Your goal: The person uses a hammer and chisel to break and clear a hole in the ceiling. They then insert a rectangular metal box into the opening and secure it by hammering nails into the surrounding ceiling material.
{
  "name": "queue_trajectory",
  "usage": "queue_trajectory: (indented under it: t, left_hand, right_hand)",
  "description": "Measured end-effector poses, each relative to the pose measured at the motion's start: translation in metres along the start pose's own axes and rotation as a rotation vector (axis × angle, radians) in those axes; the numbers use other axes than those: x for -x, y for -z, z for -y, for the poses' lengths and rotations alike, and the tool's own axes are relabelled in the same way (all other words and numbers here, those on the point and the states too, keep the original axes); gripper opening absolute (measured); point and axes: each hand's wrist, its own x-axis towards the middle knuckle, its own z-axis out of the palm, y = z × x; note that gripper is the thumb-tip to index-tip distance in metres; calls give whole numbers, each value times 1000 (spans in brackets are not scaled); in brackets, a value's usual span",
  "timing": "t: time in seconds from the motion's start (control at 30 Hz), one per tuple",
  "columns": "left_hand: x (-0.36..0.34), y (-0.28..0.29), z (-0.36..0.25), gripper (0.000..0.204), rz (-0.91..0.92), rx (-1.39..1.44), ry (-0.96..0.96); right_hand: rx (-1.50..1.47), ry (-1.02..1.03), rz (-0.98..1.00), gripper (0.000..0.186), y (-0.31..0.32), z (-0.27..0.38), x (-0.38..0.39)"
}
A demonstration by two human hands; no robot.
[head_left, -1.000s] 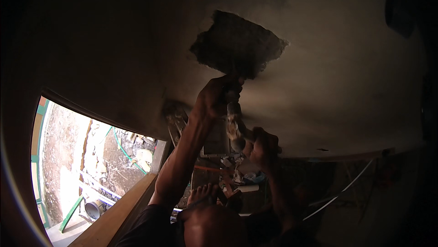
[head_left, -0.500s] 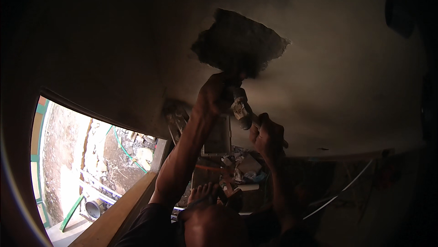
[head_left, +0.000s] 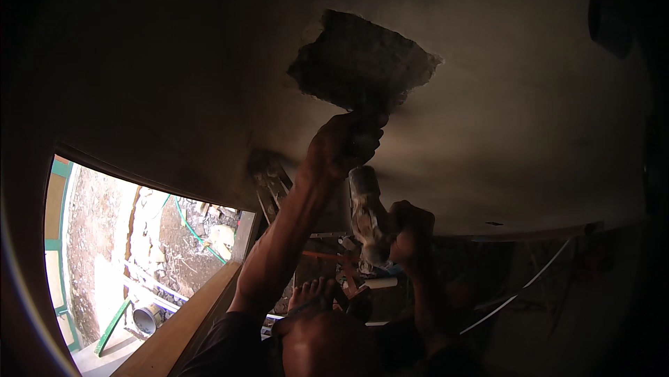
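Note:
A rough-edged dark hole (head_left: 362,60) is broken into the plastered wall (head_left: 488,119). My left hand (head_left: 345,141) is raised to the hole's lower edge, its fingers wrapped round something too dark to make out. Lower and to the right, my right hand (head_left: 411,232) is closed on the handle of a hammer. The worn, heavy head of the hammer (head_left: 366,210) hangs below my left hand, apart from it.
At left, a bright opening shows rubble (head_left: 216,234), a green hose (head_left: 185,220) and a grey pipe (head_left: 145,319) outside. A wooden board (head_left: 181,321) runs along the opening. Below are my bare foot (head_left: 311,293) and debris; a pale cable (head_left: 519,293) crosses at right.
The hammer and my right hand have dropped lower, away from my left hand. My left hand stays by the hole's lower edge, shifted slightly.

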Motion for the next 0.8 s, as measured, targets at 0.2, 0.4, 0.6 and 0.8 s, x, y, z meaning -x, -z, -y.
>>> queue_trajectory:
  t: [0.2,0.4,0.6,0.8]
  left_hand:
    - [2,2,3,18,-465,-260,-164]
    - [-12,22,0,22,121,122,10]
    - [7,14,12,23,-310,-518,-276]
    - [50,-15,0,22,-416,76,-172]
  right_hand:
    - [54,-79,-149,28,-35,-26,-16]
    - [118,104,-218,15,-17,-20,1]
    - [-79,-110,-177,8,-11,-10,-13]
    - [-162,-95,-193,6,-11,-1,6]
